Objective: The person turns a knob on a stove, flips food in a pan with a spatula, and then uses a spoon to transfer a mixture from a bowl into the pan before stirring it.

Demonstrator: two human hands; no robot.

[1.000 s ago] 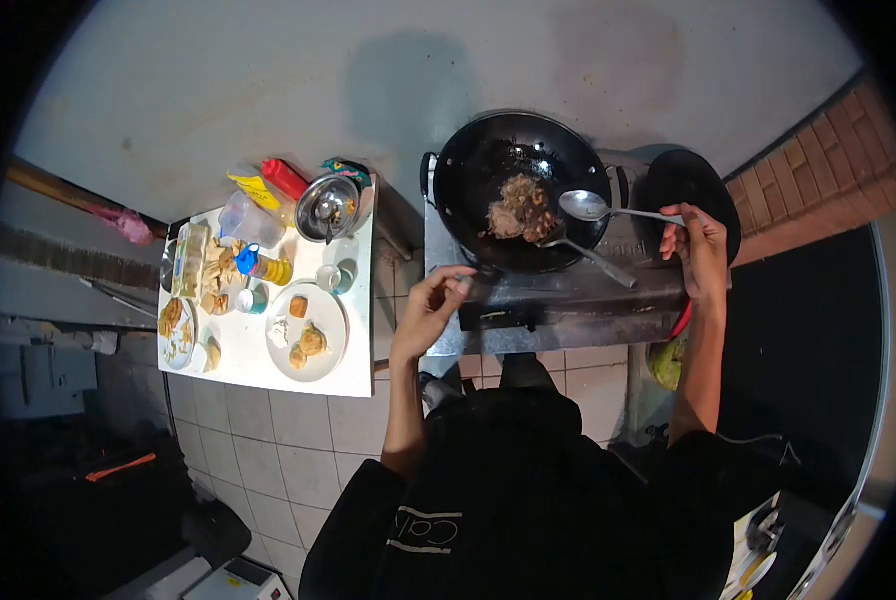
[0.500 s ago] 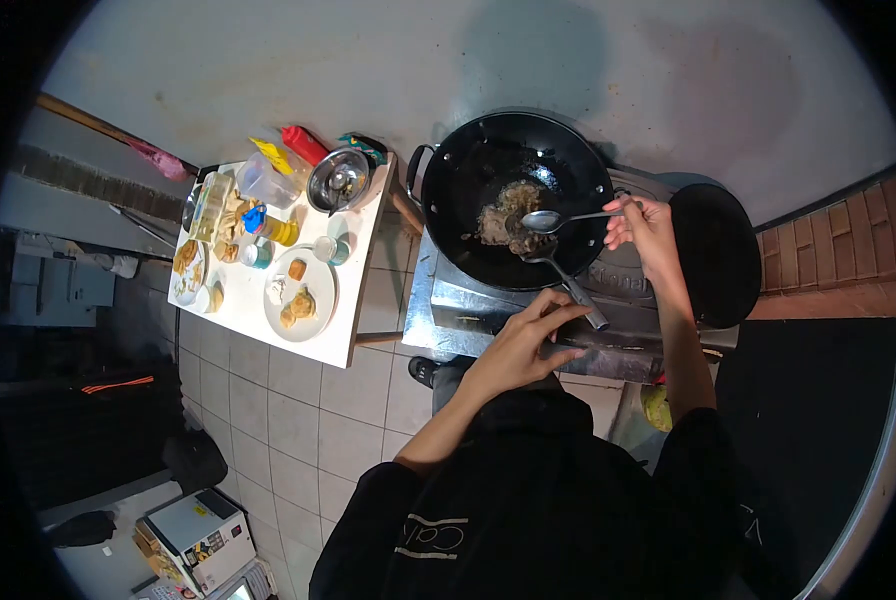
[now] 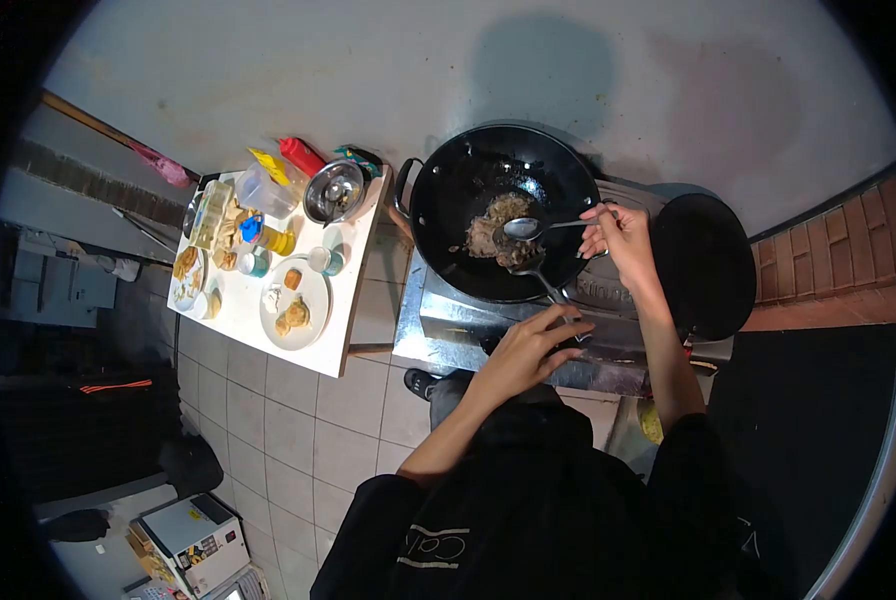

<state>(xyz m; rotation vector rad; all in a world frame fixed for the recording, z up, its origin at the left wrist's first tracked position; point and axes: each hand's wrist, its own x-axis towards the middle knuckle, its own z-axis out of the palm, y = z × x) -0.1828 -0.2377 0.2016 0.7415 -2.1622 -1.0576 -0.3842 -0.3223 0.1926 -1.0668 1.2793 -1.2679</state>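
Note:
A black wok holds a small heap of cooked, minced-looking food. My right hand pinches the handle of a metal spoon, whose bowl is over the food. A second metal utensil rests with its head in the food and its handle over the wok's near rim. Beside and partly over that handle is my left hand, its fingers spread and thumb apart, not closed round it.
Right of the wok lies a black round pan on the metal stove. On the left, a white table carries a plate of food, a steel bowl, a yellow bottle with blue cap, cups and a red bottle.
The view has shifted slightly, so the wok sits lower and further left. The spoon has moved slightly across the food. My left hand's fingers now overlap the second utensil's handle.

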